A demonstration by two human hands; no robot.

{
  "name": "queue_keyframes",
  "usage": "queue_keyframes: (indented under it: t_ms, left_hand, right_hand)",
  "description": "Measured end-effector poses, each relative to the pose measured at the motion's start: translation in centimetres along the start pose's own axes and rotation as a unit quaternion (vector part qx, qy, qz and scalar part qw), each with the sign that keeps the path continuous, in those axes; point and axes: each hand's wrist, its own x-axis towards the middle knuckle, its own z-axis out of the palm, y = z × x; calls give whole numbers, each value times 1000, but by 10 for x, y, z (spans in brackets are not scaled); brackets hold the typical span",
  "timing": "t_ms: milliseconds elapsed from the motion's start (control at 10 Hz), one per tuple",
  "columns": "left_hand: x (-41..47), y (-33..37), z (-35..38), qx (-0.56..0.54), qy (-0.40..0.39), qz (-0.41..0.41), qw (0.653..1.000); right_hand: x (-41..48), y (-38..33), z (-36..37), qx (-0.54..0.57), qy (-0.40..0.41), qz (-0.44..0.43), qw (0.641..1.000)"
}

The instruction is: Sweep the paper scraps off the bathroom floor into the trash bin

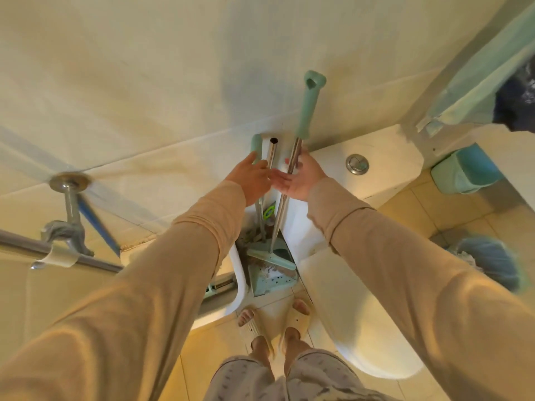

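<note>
Standing in the narrow gap beside the toilet [362,314], at twelve o'clock from the person's feet, is the sweeping set that the task needs. The trash bin [489,264], lined with a blue bag, sits on the floor towards three o'clock, well apart from that set. The dustpan [269,280] lies on the tiles with the broom [309,111] parked upright in it. Both look like light plastic on thin metal, stiff enough to lift one-handed. The broom's steel shaft [279,215] is likely slick, so the green grip at its top is the safer hold, while the dustpan's open-ended steel tube [272,153] offers only bare metal. The left hand [252,178] reaches at eleven o'clock with straight fingers just beside that tube. The right hand [298,180] is spread palm-up beside the shaft, and I cannot tell if it touches. Neither hand grips anything. No paper scraps can be made out on the visible floor.
</note>
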Motion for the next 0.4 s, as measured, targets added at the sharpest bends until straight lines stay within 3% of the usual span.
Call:
queue_keyframes:
  t_ms: [200, 400]
  left_hand:
    - [-1, 3, 13, -47, 42, -24, 998]
    - [-22, 21, 25, -151, 75, -86, 982]
  right_hand:
    - [4, -7, 13, -85, -19, -50, 995]
    - [-5, 3, -11, -215, -2, -167, 962]
